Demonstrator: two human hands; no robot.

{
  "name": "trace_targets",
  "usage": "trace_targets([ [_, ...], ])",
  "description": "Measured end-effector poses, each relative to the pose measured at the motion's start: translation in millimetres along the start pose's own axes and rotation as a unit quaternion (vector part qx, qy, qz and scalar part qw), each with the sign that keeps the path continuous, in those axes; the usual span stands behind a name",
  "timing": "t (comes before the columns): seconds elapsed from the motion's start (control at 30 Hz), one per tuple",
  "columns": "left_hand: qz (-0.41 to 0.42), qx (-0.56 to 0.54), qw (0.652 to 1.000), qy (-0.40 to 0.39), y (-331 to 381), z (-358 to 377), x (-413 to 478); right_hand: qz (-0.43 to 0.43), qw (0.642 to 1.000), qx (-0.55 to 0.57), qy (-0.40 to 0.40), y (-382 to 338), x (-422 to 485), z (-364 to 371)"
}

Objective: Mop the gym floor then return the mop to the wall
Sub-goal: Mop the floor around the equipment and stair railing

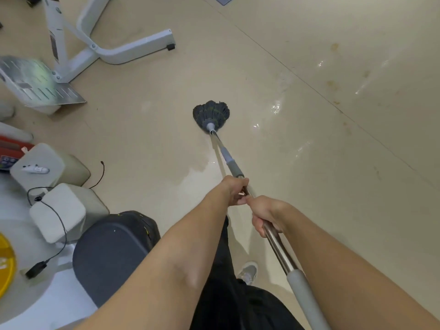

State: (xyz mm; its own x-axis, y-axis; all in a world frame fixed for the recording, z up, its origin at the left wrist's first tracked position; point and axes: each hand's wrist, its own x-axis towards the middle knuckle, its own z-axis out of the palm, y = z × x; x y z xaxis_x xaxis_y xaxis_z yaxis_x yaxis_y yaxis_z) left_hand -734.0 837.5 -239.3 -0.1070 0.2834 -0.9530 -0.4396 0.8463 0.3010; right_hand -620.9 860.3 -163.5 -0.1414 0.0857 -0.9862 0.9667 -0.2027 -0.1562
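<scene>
Both forearms reach forward and down, the left hand (234, 190) wrapped around the mop handle (276, 236) just below its grey collar, knuckles up, while the right hand (265, 216) grips the bare metal shaft just behind it, the two hands nearly touching. From there the handle slants ahead to the dark mop head (211, 114), which is splayed flat on the beige floor (309, 163), with wet glossy streaks to its right. A white exercise machine frame (102, 41) stands well apart at upper left.
</scene>
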Motion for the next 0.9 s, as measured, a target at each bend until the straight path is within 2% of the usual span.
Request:
trace_targets([
  [0.13, -0.024, -0.012, 0.999, -0.031, -95, 44, -49, -0.007, 1.0, -0.018, 0.009, 92, -50, 46],
  [0.23, -0.049, -0.006, 0.996, -0.078, -146, 68, -79, 0.023, 1.0, -0.012, 0.013, 154, -65, 73],
  [0.37, -0.063, 0.004, 0.993, -0.095, -180, 77, -97, 0.077, 0.997, 0.009, 0.003, 186, -66, 98],
  [0.63, -0.034, -0.017, 0.997, -0.07, -135, 41, -76, 0.091, 0.996, -0.007, 0.012, 119, -51, 79],
  [0.7, -0.024, -0.034, 0.997, -0.07, -110, 31, -65, 0.1, 0.994, 0.047, 0.009, 92, -50, 60],
  [0.9, 0.003, -0.062, 0.998, -0.023, -9, -21, -12, 0.078, 0.996, 0.052, 0.002, -18, -10, 10],
])
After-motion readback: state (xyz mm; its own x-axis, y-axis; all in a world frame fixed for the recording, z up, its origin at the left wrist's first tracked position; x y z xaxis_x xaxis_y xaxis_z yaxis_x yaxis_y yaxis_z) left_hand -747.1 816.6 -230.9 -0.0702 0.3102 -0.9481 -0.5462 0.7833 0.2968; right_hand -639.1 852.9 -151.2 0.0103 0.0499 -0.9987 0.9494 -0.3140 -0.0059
